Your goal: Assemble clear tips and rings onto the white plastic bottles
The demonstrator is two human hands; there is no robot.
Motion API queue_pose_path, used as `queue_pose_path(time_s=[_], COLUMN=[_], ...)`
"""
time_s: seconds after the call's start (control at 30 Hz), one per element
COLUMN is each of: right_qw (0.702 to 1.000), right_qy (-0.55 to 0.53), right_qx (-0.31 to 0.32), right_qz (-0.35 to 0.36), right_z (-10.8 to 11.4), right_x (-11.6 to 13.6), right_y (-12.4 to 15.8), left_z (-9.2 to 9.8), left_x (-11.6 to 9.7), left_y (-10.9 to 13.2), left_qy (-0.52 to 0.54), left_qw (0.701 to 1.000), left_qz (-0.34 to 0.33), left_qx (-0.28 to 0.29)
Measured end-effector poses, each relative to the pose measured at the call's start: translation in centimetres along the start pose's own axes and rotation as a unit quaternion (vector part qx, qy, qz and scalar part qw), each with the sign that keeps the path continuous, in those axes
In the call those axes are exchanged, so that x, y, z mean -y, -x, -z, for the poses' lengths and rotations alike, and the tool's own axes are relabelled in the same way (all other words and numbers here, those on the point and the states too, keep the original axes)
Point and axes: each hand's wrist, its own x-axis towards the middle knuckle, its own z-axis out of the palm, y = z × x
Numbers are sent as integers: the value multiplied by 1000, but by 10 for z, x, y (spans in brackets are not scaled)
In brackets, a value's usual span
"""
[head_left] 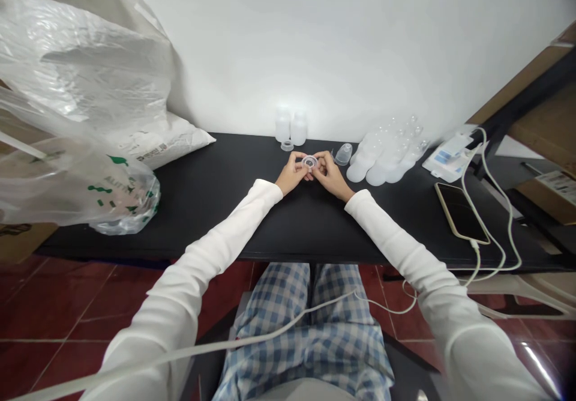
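Note:
Both of my hands hold a small, clear, round bottle collar (310, 162) just above the black table. My left hand (293, 173) pinches its left side, and my right hand (327, 174) grips its right side. Something pale sits in or under the ring's middle, too small to make out. Behind my left hand lies another clear collar (287, 145), in front of two upright translucent bottles (298, 128). A clear dome-shaped cap (344, 154) rests just right of my right hand. Farther right, several translucent white bottles (382, 155) lie grouped together.
Large plastic bags (81, 71) crowd the table's left side. On the right are a phone (461, 212) with a white cable (477, 260) and a white-blue package (449, 158). The cable also runs across my lap. A white wall (315, 41) rises behind the black table (216, 209).

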Motion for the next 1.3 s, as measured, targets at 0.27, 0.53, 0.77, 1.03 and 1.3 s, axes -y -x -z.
queue_pose_path(time_s=[0.27, 0.53, 0.77, 1.03, 1.3], right_qw=[996, 995, 996, 996, 992], right_qy=[-60, -83, -64, -63, -106], right_qx=[-38, 0, -21, -17, 5], right_qz=[-58, -50, -51, -64, -69], right_z=[-11, -8, -11, -13, -9], right_x=[0, 3, 2, 4, 3], right_y=[2, 2, 2, 3, 1], left_z=[-5, -5, -7, -8, -6], left_x=[-7, -7, -9, -11, -11], left_y=[6, 4, 6, 8, 5], left_qy=[-32, -35, -51, -60, -54], left_qw=[999, 999, 999, 998, 998], left_qz=[-6, 17, 15, 7, 9], left_qx=[4, -1, -2, -4, 8])
